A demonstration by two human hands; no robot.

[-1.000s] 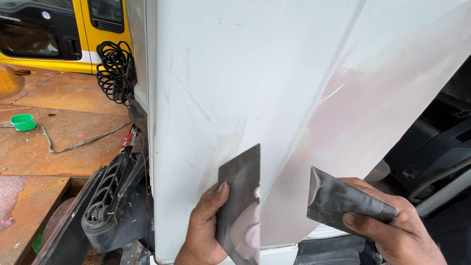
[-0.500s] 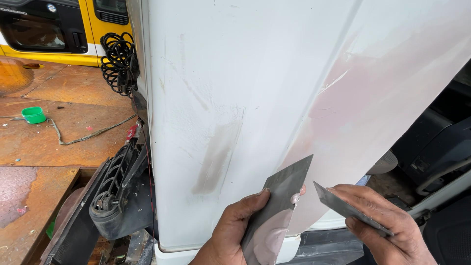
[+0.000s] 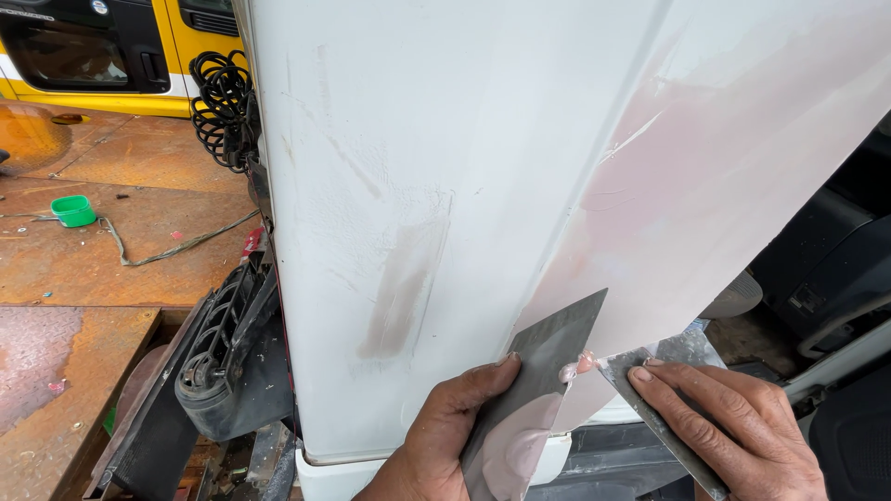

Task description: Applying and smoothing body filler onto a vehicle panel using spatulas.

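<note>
A white vehicle body panel (image 3: 445,139) fills the view, with a grey-beige filler streak (image 3: 404,288) at its lower middle and a wide pinkish filler area (image 3: 705,176) on the right. My left hand (image 3: 436,436) holds a flat grey metal spreader (image 3: 538,371) smeared with pink filler near its lower part. My right hand (image 3: 733,436) grips a second metal spreader (image 3: 659,380), whose edge touches the first spreader's right edge below the panel.
A black coiled cable (image 3: 218,102) hangs at the panel's left edge. Black vehicle parts (image 3: 218,353) sit below left. A rusty metal floor (image 3: 102,250) carries a green cup (image 3: 72,211) and a cord. A yellow vehicle (image 3: 111,56) stands behind.
My left hand has drawn its spreader down off the panel, leaving the grey-beige streak. The right hand's spreader has moved left and now meets the left one.
</note>
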